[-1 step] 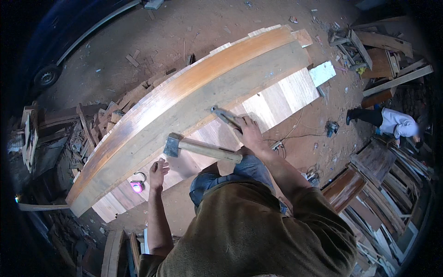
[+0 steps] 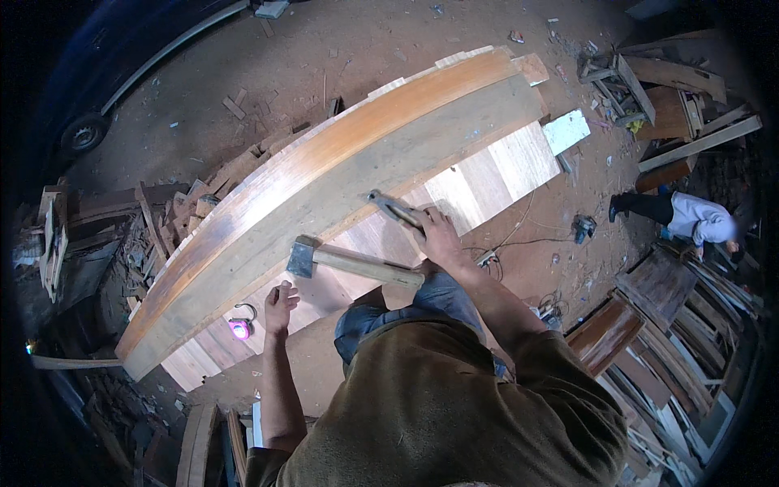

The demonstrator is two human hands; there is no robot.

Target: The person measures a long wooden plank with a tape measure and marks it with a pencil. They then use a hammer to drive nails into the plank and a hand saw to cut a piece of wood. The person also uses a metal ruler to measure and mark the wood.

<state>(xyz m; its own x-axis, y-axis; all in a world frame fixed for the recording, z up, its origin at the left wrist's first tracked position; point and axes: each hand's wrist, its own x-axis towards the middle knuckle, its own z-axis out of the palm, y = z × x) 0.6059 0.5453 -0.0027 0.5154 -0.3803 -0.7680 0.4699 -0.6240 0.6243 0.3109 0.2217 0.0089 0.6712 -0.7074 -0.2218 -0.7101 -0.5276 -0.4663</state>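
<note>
My right hand is closed round the handles of metal pincers, whose jaws point away to the left over the edge of a long curved board. My left hand has its fingers curled together above the light wooden slats; a small dark thing may be between them, too small to name. Between my hands an axe lies on the slats, its steel head to the left and its pale wooden handle running right towards my knee. Close to my left hand sits a pink tape measure.
Wood scraps are heaped behind the curved work. At right a power tool and cables lie on the dirt floor. A person stands farther right, near stacked boards. A vehicle wheel shows at far left.
The pincers have shifted slightly to the left in my right hand, and a gap now shows between their handles. My left hand and the axe have hardly moved.
</note>
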